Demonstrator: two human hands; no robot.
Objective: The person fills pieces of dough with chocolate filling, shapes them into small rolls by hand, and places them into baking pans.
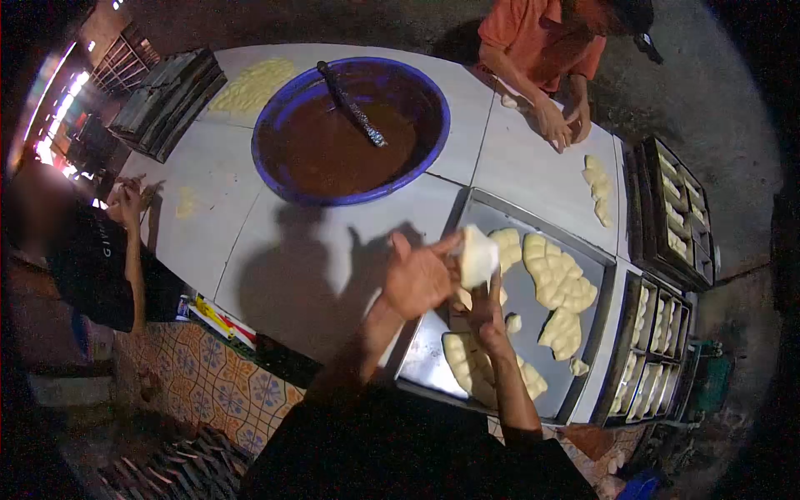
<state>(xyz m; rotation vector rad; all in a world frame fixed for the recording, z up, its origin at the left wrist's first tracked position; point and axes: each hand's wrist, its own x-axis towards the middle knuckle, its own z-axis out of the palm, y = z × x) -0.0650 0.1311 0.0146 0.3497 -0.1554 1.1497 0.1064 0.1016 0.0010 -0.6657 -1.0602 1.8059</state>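
A flattened piece of pale dough is up between my two hands, above the left part of a metal tray. My right hand holds it from below with the fingers raised against it. With thumb and fingers spread, my left hand reaches the dough's left edge with its fingertips. Under the hands, the metal tray bears clusters of dough pieces, more dough near its front, and a small loose lump.
A blue basin of brown filling holds a dark-handled tool. Dough pieces lie behind it, near stacked dark pans. Pans with dough stand at right. Co-workers' hands work at the far side and left.
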